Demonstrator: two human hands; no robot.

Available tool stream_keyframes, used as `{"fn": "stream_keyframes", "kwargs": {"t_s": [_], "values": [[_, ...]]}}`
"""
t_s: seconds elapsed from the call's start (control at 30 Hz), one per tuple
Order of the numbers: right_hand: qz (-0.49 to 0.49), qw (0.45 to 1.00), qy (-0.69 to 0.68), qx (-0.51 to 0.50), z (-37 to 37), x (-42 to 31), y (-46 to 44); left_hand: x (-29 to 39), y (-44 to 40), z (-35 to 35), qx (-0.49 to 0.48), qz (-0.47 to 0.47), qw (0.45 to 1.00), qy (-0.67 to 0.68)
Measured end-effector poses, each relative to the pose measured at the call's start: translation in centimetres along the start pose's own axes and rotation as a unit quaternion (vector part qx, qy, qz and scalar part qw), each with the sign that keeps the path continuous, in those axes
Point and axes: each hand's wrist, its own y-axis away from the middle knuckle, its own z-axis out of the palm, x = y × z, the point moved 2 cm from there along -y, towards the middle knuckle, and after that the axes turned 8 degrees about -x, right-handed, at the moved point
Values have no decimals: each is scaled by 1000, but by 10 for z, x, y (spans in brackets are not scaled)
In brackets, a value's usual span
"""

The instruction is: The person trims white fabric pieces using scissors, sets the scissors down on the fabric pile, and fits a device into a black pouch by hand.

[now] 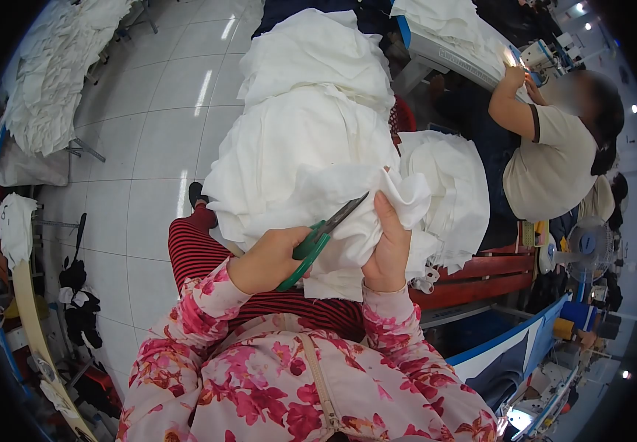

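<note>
Green-handled scissors [311,250] are held in my left hand [268,259], whose fingers wrap round the handles. Their dark blades point up and to the right, lying over white cloth. A bunched piece of white cloth [405,197] is pinched in my right hand [388,247], with the thumb on top near the blade tips. Some of the fingers are hidden behind the fabric. Beneath and beyond both hands lies a large heap of white cloth [296,140], spread over and in front of my lap.
A person [550,158] sits at a sewing machine [538,55] at the upper right. Beside the heap are another white cloth pile [447,184] and a red wooden bench [480,278]. More white cloth [50,81] hangs at the upper left above the tiled floor [164,140].
</note>
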Motion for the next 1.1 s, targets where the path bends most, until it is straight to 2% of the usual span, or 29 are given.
{"fn": "stream_keyframes", "kwargs": {"t_s": [0.2,0.5,0.6,0.7,0.8,1.1], "values": [[2,1000,-13,-5,2,-2,1,4,3,1,-20,-36,995,89],[4,1000,-7,-5,2,-3,2,5,4,3,-26,-49,990,130],[4,1000,4,-4,1,-6,1,3,5,-1,-28,-35,995,94],[5,1000,18,-8,0,-14,-2,9,8,-12,32,72,985,-156],[15,1000,14,-15,1,-21,-3,19,11,-17,74,81,971,-214],[35,999,8,-19,-3,-23,-6,17,8,-23,75,79,964,-242]]}}
